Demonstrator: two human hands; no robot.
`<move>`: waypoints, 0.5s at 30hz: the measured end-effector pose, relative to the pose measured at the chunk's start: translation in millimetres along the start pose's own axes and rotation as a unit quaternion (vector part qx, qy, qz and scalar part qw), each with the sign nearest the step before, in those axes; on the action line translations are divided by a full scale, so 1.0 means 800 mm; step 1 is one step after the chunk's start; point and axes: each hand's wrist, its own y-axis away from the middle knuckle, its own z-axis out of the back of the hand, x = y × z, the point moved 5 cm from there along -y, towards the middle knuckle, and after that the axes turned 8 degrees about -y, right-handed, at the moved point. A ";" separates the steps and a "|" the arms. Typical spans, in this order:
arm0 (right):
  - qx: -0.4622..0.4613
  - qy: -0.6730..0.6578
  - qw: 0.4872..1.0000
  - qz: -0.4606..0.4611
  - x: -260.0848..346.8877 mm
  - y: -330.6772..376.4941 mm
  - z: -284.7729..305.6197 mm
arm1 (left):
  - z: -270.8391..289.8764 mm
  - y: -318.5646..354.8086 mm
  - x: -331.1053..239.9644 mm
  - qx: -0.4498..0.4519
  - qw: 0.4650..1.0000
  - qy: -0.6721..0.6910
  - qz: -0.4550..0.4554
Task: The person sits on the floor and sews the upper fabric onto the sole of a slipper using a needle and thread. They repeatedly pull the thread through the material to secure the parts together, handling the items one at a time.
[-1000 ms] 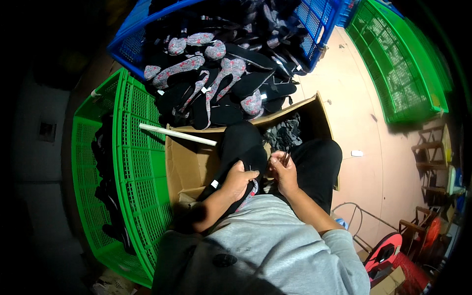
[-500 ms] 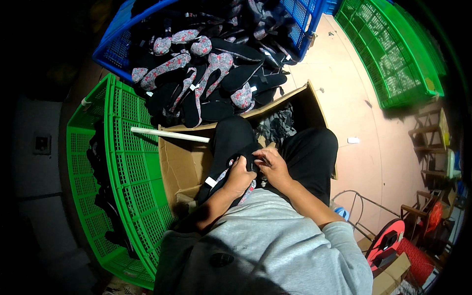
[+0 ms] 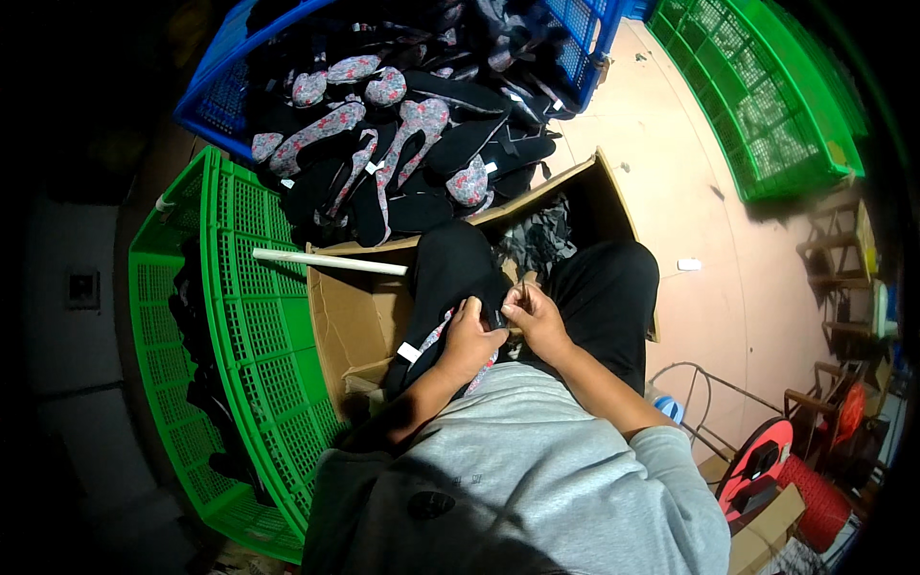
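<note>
My left hand [image 3: 467,345] is closed on a slipper [image 3: 436,334] with a black sole and a grey-and-red floral strap, held low over my left thigh. A white tag [image 3: 409,353] sticks out from its left side. Just to the right, my right hand [image 3: 540,324] pinches a thin dark item [image 3: 524,289] upright between thumb and fingers; whether it is a small tool or a strip, I cannot make out. Its fingertips are close beside the slipper's edge. The part of the slipper under my left palm is hidden.
A blue crate [image 3: 213,107] heaped with similar slippers [image 3: 419,125] stands ahead. Between my knees an open cardboard box [image 3: 359,305] holds dark scraps [image 3: 541,235]. Green crates [image 3: 273,355] stand left, another green crate [image 3: 757,105] far right. A white rod [image 3: 326,261] reaches toward my left knee.
My right hand has drawn slightly right, away from the slipper, and the thin dark item now points up from its fingers. My left hand keeps its hold; the view has shifted slightly.
</note>
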 end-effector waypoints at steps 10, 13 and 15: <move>0.045 -0.109 0.993 -0.032 0.007 0.002 0.000 | 0.046 0.015 -0.063 -0.159 0.958 -0.132 -0.197; 0.050 -0.126 0.989 -0.051 0.011 0.003 -0.002 | 0.047 0.008 -0.076 -0.127 0.941 -0.193 -0.249; 0.049 -0.133 0.989 -0.043 0.008 0.003 -0.001 | 0.047 0.002 -0.077 -0.100 0.938 -0.211 -0.257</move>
